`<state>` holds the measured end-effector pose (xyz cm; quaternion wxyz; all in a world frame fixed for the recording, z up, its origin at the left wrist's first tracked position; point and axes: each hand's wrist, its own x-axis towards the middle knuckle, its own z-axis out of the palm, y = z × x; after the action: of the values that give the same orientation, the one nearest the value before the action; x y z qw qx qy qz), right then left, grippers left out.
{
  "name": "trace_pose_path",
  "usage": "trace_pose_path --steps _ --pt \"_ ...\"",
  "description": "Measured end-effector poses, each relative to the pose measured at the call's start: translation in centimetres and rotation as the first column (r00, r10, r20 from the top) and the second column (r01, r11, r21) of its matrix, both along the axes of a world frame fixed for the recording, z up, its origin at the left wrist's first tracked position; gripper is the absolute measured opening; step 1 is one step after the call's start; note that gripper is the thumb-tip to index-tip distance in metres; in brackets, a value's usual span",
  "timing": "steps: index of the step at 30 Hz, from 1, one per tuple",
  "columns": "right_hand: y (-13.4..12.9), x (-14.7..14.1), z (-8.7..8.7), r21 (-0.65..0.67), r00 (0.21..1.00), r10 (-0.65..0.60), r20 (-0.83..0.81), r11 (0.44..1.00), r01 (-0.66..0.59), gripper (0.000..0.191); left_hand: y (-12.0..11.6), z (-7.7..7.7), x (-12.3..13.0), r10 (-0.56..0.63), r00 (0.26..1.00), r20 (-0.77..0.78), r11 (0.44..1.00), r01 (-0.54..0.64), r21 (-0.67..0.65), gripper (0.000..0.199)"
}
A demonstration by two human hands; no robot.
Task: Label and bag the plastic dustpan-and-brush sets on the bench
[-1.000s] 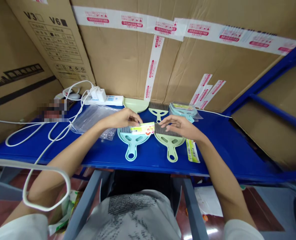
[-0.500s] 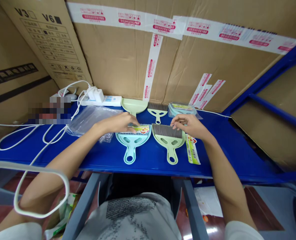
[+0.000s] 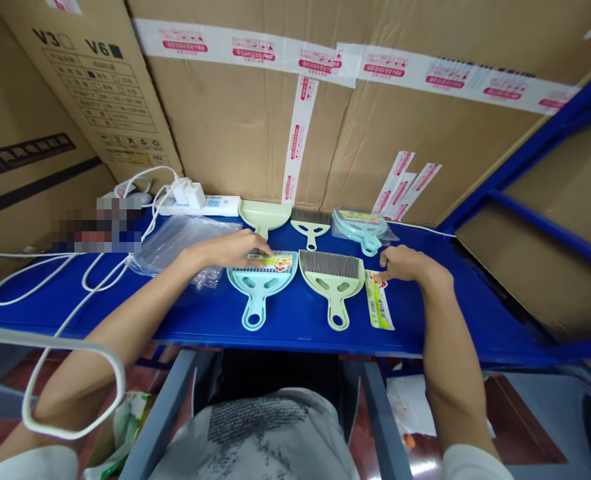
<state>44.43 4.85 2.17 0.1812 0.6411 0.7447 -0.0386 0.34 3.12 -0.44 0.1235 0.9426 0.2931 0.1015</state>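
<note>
On the blue table lies a light blue dustpan with its brush [image 3: 258, 287], a yellow-green label [image 3: 280, 262] across its upper part. My left hand [image 3: 242, 250] rests at that label's left end, fingertips on it; whether it grips the label is unclear. To the right is a green dustpan [image 3: 336, 287] with a grey-bristled brush [image 3: 331, 264] laid in it. My right hand [image 3: 400, 262] touches the top of a second label [image 3: 379, 303] lying beside the green dustpan, its fingers bent together.
Behind are another green dustpan [image 3: 265, 215], a small brush [image 3: 311, 228] and a bagged blue set [image 3: 362, 227]. Clear plastic bags [image 3: 180, 243], a power strip [image 3: 220, 205] and white cables lie left. A cardboard wall [image 3: 235, 127] stands behind the table.
My right hand has moved right and down from above the green dustpan's brush to the loose label's top. My left hand has stayed at the blue set's label.
</note>
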Motion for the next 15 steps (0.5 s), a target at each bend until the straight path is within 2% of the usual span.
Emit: trace_pose_path --steps 2,4,8,12,15 --pt "0.4 0.1 -0.2 -0.047 1.000 -0.003 -0.008 0.999 0.002 0.032 -0.1 0.1 0.1 0.003 1.000 0.023 0.999 -0.004 0.045 0.025" --pt "0.8 0.1 -0.5 -0.076 0.999 0.007 -0.034 0.997 -0.010 0.022 -0.3 0.4 0.3 0.033 0.995 0.095 0.987 -0.047 0.152 0.026" --pt "1.1 0.1 -0.3 -0.066 0.993 0.044 -0.113 0.996 -0.051 0.005 -0.8 0.7 0.8 0.098 0.971 0.217 0.894 -0.181 0.409 0.035" --pt "0.1 1.3 1.7 -0.055 0.936 0.145 -0.320 0.984 -0.171 0.014 -0.9 0.6 0.9 0.132 0.980 0.150 0.781 -0.196 0.593 0.040" --pt "-0.9 3.4 3.8 -0.044 0.807 0.162 -0.568 0.973 -0.226 0.035 -0.7 0.5 0.8 0.137 0.980 0.143 0.731 -0.198 0.653 0.041"
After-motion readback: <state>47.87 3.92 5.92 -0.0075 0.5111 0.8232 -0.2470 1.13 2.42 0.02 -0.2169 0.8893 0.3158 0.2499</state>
